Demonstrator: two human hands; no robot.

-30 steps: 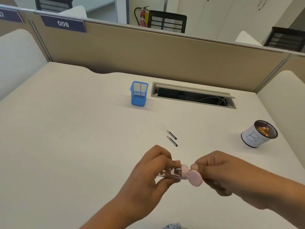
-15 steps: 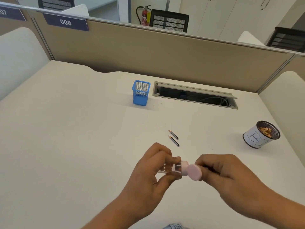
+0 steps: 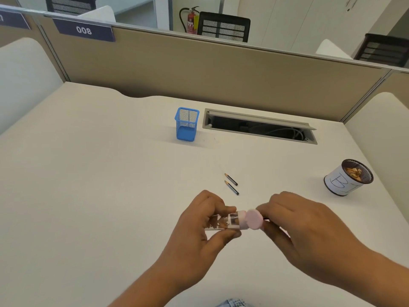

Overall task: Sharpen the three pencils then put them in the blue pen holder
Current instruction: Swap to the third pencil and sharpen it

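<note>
At 6 o'clock: left hand (image 3: pixel 199 227) pinches clear sharpener (image 3: pixel 234 221), steadying it; right hand (image 3: pixel 305 227) fingers close around hidden pencil, probably twisting. Two pencils (image 3: pixel 231 183) wait at 12.

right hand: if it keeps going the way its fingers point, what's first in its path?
The pink sharpener, already at the right hand fingertips. Beyond it, the left hand holding the sharpener's clear body. Depth looks matched.

Matt, smooth cream desk (image 3: pixel 88 196). Blue wire-mesh holder (image 3: pixel 187 124), far centre. Clear glossy plastic sharpener (image 3: pixel 234 221) with matt pink cap, near. Dark mesh cup (image 3: pixel 347 178) wrapped in white paper, right. Fabric-look tan partition (image 3: pixel 221 69), far.
</note>
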